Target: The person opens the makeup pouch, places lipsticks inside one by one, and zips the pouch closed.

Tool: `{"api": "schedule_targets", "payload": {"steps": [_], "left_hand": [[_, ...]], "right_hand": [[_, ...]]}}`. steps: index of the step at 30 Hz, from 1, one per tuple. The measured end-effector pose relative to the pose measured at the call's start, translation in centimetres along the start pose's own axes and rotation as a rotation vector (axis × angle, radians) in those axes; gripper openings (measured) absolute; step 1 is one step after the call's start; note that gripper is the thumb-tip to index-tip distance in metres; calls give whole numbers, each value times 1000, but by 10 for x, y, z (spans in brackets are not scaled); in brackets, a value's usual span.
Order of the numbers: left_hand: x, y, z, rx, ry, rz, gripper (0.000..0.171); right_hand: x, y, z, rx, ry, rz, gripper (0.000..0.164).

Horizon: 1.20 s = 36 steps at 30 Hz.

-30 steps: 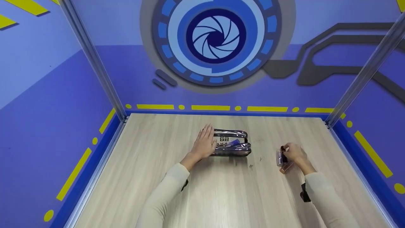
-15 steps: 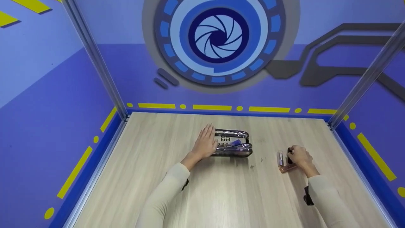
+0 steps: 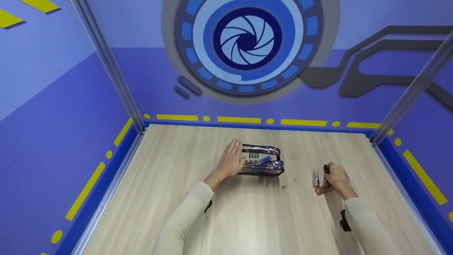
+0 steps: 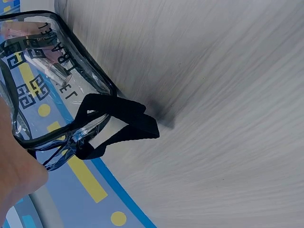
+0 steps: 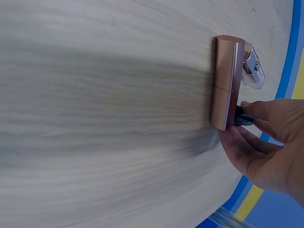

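Note:
A clear pouch (image 3: pixel 262 173) with dark trim lies at the middle of the table, printed with dark lettering; small items, one purple, show inside. My left hand (image 3: pixel 230 161) rests on its left end with straight fingers. In the left wrist view the pouch (image 4: pixel 71 61) shows a black strap loop (image 4: pixel 142 121). On the right, my right hand (image 3: pixel 338 177) pinches a small black tube (image 3: pixel 326 169) between thumb and fingers. Right by that hand lies a rose-gold lipstick tube (image 5: pixel 225 83), which partly hides the black tube (image 5: pixel 243 118) in the right wrist view. A clear-capped lipstick (image 3: pixel 316 178) lies alongside.
The wooden table (image 3: pixel 244 219) is enclosed by blue walls at the back and both sides. Metal posts (image 3: pixel 109 67) stand at the back corners. Small dark marks (image 3: pixel 283 187) show on the tabletop between the pouch and the lipsticks.
My right hand has shifted a little right with the black tube, away from the clear-capped lipstick. The rose-gold tube has turned to lie flatter across. My left hand stays on the pouch.

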<state>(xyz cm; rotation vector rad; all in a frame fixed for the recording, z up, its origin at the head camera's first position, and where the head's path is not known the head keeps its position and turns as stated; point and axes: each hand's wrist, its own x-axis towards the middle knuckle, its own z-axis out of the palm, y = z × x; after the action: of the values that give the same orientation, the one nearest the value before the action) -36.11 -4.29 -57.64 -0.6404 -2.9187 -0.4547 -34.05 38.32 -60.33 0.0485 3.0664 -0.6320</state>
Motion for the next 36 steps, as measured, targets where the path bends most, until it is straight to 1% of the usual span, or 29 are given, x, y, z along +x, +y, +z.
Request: {"api": "schedule_targets", "payload": {"steps": [6,10,14,18,21,24,27,28,32,36], "left_hand": [[-1,0,-1,-16,4,7,66],[1,-1,0,-9,-4,8,66],[1,-3,1,-17,-3,6,65],[1,-2,0,-29,-5,6,66],[0,-1,-1,-42,7,15,66],[0,-1,-1,-45,19,16,66],[-1,-1,-2,-37,21,13,66],[-1,-1,-3,-33,17,12,66],[-1,0,-3,-25,11,10,65],[-1,0,-1,-24,18,20,65]], "right_hand": [[0,1,0,12,11,-2,38],[-3,0,-6,19,24,-7,37],[-4,-8,-14,48,50,-46,38],[-1,-22,-23,78,113,-100,39],[1,-37,-31,82,180,-160,40],[4,-58,-37,79,237,-239,41],[4,-81,-41,95,259,-309,40],[3,-89,-41,100,258,-330,40],[-2,-121,-41,94,191,-384,42],[-6,-152,-36,85,133,-475,43]]}}
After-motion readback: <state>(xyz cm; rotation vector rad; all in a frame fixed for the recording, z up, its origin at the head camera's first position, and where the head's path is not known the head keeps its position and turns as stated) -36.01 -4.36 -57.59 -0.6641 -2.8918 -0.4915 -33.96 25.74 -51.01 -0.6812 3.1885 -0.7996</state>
